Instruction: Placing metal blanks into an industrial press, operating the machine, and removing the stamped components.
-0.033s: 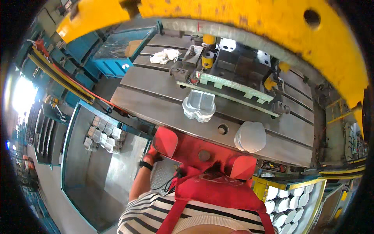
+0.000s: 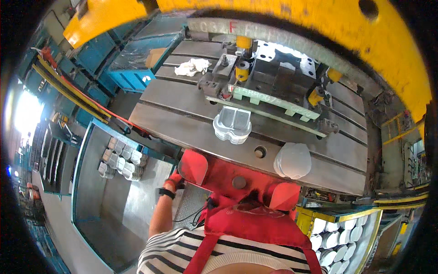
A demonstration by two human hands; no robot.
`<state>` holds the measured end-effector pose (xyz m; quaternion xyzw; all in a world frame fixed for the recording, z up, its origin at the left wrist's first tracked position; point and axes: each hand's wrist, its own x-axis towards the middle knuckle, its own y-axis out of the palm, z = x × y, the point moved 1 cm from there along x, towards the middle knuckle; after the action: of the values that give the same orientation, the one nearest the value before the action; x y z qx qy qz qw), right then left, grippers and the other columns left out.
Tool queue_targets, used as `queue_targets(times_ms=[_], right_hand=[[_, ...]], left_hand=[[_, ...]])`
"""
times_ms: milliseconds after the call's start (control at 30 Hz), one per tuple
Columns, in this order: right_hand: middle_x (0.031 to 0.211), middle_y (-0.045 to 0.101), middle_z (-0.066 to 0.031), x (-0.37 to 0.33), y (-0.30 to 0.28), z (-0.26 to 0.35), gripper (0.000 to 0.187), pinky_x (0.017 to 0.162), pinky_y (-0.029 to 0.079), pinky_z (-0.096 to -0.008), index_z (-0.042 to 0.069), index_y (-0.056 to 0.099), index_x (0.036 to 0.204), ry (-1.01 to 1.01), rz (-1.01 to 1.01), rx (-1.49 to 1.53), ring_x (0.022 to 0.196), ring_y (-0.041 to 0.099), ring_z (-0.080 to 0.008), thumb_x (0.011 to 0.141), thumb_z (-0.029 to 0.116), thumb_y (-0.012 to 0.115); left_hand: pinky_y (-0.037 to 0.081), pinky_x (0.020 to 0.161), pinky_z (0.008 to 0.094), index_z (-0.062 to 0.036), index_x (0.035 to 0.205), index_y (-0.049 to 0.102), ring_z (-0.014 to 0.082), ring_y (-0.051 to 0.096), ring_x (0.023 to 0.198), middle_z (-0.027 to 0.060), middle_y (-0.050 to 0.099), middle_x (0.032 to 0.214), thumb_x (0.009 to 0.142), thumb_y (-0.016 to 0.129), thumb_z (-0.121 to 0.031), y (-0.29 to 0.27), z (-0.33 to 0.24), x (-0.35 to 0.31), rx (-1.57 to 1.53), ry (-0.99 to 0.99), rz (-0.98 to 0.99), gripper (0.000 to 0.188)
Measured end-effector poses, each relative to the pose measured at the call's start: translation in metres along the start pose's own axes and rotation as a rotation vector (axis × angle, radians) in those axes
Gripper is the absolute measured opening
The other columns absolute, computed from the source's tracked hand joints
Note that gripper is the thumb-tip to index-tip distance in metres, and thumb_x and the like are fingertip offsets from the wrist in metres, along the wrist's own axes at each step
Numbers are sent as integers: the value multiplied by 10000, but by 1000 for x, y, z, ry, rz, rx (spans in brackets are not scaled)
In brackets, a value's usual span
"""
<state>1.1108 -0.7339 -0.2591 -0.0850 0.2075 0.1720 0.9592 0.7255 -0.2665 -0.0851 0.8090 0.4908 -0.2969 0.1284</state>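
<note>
My left hand (image 2: 174, 181), in a red glove with a dark band at the wrist, is beside the left end of a red control box (image 2: 219, 176). The box's left red guard (image 2: 193, 167) stands next to it, and my fingers are too small and partly hidden to read. My right hand is out of sight; the right red guard (image 2: 284, 196) covers that end of the box. Beyond the box, on the slotted press table, stand a stack of formed metal parts (image 2: 232, 124) and a stack of flat metal blanks (image 2: 293, 160).
A press die (image 2: 280, 86) is clamped on the table under a yellow press frame (image 2: 283, 11). A white rag (image 2: 192, 67) lies behind left. At left is a bin (image 2: 78, 182) with formed parts; at lower right, a yellow-edged crate (image 2: 372, 237) holds several round blanks.
My left hand and wrist have shifted slightly left, and more of the glove shows. The upper die has risen a little, exposing more of the lower die.
</note>
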Motion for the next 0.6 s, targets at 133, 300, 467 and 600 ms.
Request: queue_targets(times_ms=[133,300,467,600], right_hand=[[1009,574,-115,-9,6,44,410,708,457,-336,21,487,1149,116,10,215,820,565,-218,797,209,577],[971,572,-109,-34,8,107,406,665,451,-327,27,486,1148,-2,-110,209,768,554,-208,802,222,570],[933,571,-103,-52,17,144,403,622,444,-318,32,485,1147,-76,-197,177,716,542,-198,807,235,564],[903,569,-98,-67,17,156,401,587,439,-311,37,484,1146,-95,-283,154,674,533,-190,811,245,558]], left_hand=[[471,608,296,-100,957,599,169,615,760,31,637,825,791,591,-231,-27,-120,-26,889,456,-555,212],[482,570,261,-40,1037,556,147,613,720,59,618,831,838,538,-164,67,-304,-60,-109,598,44,234],[495,553,274,-34,1067,543,180,621,693,81,613,827,853,509,-147,176,-396,1,-277,758,465,245],[490,482,293,-32,954,566,202,608,565,89,600,721,833,532,-162,258,-444,53,-354,623,600,181]])
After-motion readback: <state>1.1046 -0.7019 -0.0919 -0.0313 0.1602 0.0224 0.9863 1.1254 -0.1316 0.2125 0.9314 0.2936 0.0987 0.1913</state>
